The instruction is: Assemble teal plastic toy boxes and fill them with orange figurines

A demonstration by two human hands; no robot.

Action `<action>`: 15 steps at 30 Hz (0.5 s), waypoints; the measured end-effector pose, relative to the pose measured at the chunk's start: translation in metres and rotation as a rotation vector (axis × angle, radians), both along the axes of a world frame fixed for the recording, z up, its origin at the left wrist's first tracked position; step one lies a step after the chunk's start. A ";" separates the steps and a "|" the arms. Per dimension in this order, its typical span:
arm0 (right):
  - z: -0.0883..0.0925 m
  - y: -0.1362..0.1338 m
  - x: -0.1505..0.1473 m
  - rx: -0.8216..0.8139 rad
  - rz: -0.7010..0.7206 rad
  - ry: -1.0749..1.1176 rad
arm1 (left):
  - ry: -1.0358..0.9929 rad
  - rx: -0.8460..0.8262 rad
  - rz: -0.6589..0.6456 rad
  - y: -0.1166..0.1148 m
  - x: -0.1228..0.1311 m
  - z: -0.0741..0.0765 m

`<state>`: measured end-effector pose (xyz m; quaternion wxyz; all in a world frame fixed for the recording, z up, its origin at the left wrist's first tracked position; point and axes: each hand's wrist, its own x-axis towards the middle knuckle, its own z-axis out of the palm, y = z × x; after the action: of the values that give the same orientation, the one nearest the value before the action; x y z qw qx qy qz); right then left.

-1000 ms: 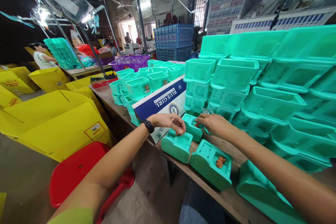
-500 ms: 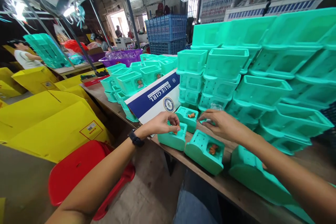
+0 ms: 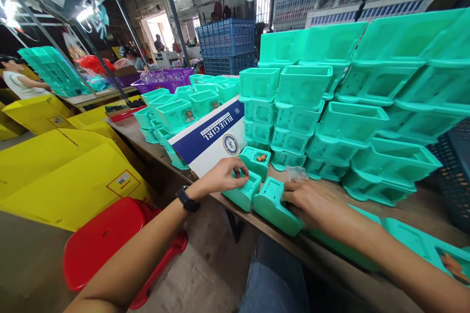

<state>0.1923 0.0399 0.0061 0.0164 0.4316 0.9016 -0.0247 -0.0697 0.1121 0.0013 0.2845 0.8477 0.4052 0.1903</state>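
Observation:
My left hand [image 3: 228, 174] is closed in a pinch over a green plastic piece [image 3: 239, 197], and a bit of orange shows at its fingertips. Over the recess of the neighbouring green piece [image 3: 276, 210] is my right hand [image 3: 301, 198], fingers curled down into it; what they hold, if anything, is hidden. Behind them, another green piece [image 3: 254, 162] has a small orange figure [image 3: 261, 158] lying in its recess. At the lower right, an orange figure [image 3: 454, 265] lies in a further green piece. A clear plastic bag [image 3: 296, 173] rests beyond my right hand.
Tall stacks of green bins [image 3: 304, 83] stand at the right behind a wooden table edge [image 3: 268, 229]. A white and blue carton [image 3: 211, 138] separates them from more green bins at the left. A red stool [image 3: 106, 239] and yellow boxes [image 3: 73, 171] stand at the left.
My right hand has moved down from beside the rear piece into the nearer one, covering its orange figure. My left hand stays at the same piece. The view has shifted slightly.

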 end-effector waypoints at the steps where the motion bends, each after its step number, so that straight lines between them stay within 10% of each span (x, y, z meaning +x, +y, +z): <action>1: 0.003 0.000 -0.002 0.005 -0.017 -0.043 | 0.020 0.010 0.001 0.000 0.000 0.001; 15: 0.004 -0.003 0.002 -0.089 -0.497 0.119 | 0.176 0.226 0.130 -0.016 0.013 0.000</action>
<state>0.1939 0.0374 0.0097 -0.0243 0.6365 0.7652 -0.0931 -0.0565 0.0960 0.0014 0.1378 0.8598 0.4584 0.1776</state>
